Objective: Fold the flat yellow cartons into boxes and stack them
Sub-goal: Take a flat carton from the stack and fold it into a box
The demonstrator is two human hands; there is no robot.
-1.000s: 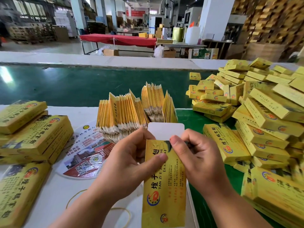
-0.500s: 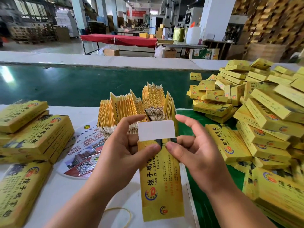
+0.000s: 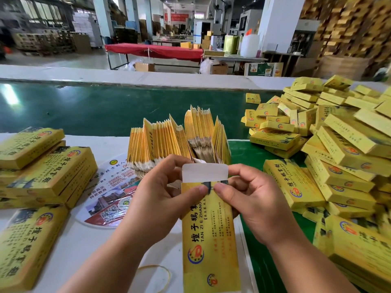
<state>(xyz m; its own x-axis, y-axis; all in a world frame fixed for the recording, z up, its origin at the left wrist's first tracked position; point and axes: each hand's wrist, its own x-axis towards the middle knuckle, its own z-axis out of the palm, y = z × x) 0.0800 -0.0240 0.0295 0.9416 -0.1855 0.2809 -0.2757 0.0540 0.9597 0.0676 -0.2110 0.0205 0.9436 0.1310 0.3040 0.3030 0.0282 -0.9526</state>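
Observation:
A long yellow carton [image 3: 209, 235] stands between my hands, its white end flap [image 3: 204, 172] raised at the top. My left hand [image 3: 156, 199] grips its left side, thumb pressed on the front face and fingers curled behind the flap. My right hand [image 3: 256, 199] grips the right side the same way, thumb meeting the left thumb at the top edge. Just behind stands a fanned bundle of flat yellow cartons [image 3: 179, 140] on end. A large heap of folded yellow boxes [image 3: 338, 149] fills the right.
Bundles of flat yellow cartons [image 3: 42, 170] lie at the left on the white table [image 3: 88, 246]. A round printed fan [image 3: 105, 197] lies beneath the bundle. A rubber band [image 3: 163, 273] lies near my left forearm. A green belt [image 3: 95, 106] runs behind.
Both hands have closed in on the carton's top end; the fingers of my right hand, spread half a second ago, now curl behind the white flap, which has tilted down a little.

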